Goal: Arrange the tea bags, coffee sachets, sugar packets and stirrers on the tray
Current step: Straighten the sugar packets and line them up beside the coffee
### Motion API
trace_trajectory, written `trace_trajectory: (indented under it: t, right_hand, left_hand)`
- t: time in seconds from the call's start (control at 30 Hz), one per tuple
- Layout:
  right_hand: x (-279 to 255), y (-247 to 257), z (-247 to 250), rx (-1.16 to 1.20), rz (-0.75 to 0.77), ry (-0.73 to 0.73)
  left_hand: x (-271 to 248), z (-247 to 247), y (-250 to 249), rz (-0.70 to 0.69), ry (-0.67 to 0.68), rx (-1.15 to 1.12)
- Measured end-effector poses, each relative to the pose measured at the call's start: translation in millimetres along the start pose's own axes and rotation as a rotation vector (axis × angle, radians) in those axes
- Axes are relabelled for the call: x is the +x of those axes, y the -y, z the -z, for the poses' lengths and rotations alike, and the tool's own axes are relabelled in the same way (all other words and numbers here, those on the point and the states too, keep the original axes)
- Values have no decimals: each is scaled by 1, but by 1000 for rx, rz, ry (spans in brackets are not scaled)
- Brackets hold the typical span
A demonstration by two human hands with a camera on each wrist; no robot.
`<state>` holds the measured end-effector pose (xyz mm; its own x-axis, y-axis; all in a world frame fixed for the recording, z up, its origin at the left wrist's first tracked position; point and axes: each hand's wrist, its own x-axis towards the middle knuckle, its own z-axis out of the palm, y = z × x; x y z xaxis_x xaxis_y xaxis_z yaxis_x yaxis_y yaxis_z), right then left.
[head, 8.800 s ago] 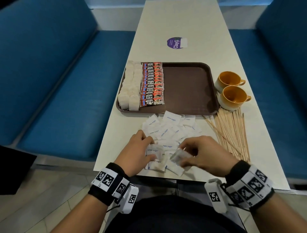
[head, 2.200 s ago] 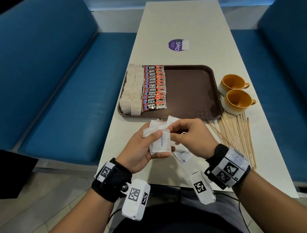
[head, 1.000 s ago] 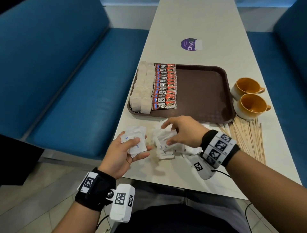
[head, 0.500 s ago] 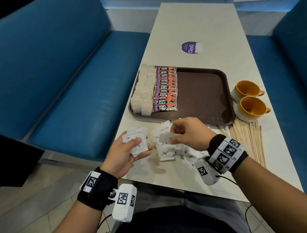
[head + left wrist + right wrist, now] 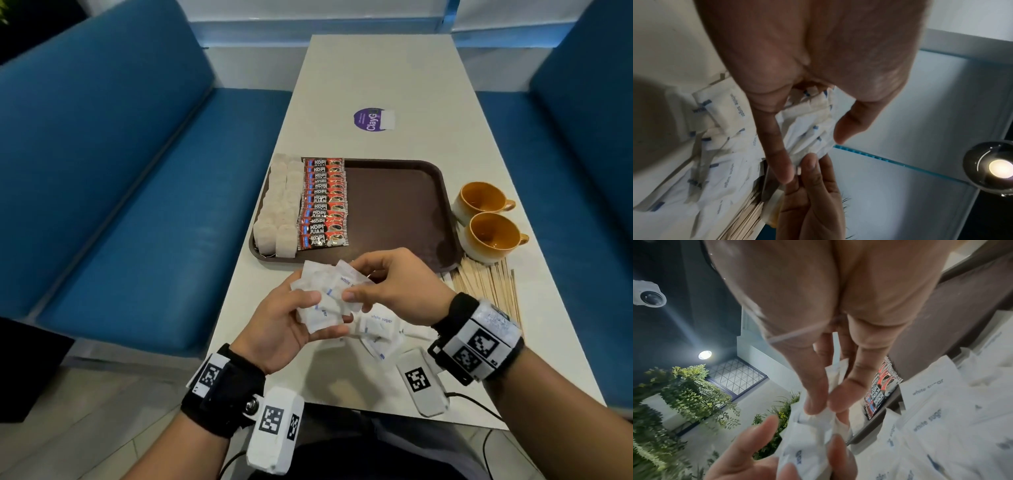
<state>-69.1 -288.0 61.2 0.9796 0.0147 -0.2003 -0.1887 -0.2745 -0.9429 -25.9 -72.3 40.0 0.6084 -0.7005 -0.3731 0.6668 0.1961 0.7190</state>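
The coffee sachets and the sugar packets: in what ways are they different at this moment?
The coffee sachets are red and black with printed names; the sugar packets are white with blue text. The coffee sachets lie on the tray in one overlapping column; the sugar packets are off it, some gripped as a bunch by the left hand and pinched by the right hand, others loose on the table. Both are small flat packets.

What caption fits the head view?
Both hands gather sugar packets before a tray holding tea bags and coffee sachets.
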Motion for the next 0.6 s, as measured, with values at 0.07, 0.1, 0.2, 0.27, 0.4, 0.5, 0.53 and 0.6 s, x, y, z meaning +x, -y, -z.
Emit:
trace_trajectory:
  t: [0.07,0.1,0.2,0.27,0.4,0.5,0.53,0.6]
  right_hand:
    - [-1,0,5,26,-3,-22]
    - [-2,-1,7,44,-7,-36]
    - [-3,-2,16,83,-20,-83]
    - [-3,-2,21,85,-29,-119]
    - [0,0,23,167,2,-262]
    - [6,4,23,194,59,-293]
    - [9,6,24,202,65,-271]
    - [19,10,29,187,46,-233]
  left_hand:
    - [7,-7,2,-27,-45,71]
    - [10,-11,3,-29,-72,82]
    - [16,-16,3,-39,-105,78]
    - [20,-17,3,-47,-100,70]
    - [28,-17,2,-59,-104,56]
    - [36,-16,-4,-80,-133,39]
    - [39,-16,-7,-87,-142,32]
    - [45,-14,-13,-99,-152,21]
